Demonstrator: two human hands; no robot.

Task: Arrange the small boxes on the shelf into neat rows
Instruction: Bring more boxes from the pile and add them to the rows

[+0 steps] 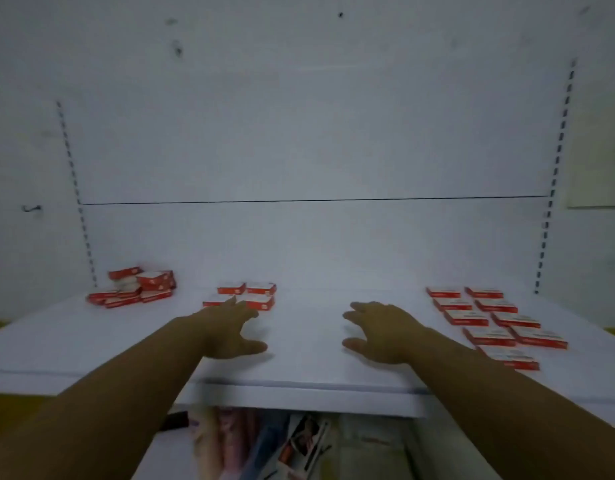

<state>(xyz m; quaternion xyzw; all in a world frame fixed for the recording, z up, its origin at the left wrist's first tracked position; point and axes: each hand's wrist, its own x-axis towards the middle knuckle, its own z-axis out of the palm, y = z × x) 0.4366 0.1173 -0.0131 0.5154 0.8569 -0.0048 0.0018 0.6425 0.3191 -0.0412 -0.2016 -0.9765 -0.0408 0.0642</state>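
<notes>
Small red and white boxes lie on a white shelf (pixel 299 372) in three groups. A loose heap of boxes (pixel 136 288) sits at the back left. A tight block of boxes (pixel 247 295) lies in the middle. Two neat rows of boxes (pixel 489 320) run along the right side. My left hand (pixel 230 329) hovers with fingers apart, its fingertips at the front of the middle block. My right hand (pixel 382 332) is spread over the bare shelf between the middle block and the right rows. Neither hand holds a box.
A white back panel (pixel 309 133) rises behind the shelf, with slotted uprights at the left (pixel 74 181) and right (pixel 555 174). Below the shelf's front edge, packaged goods (pixel 292 445) lie on a lower level.
</notes>
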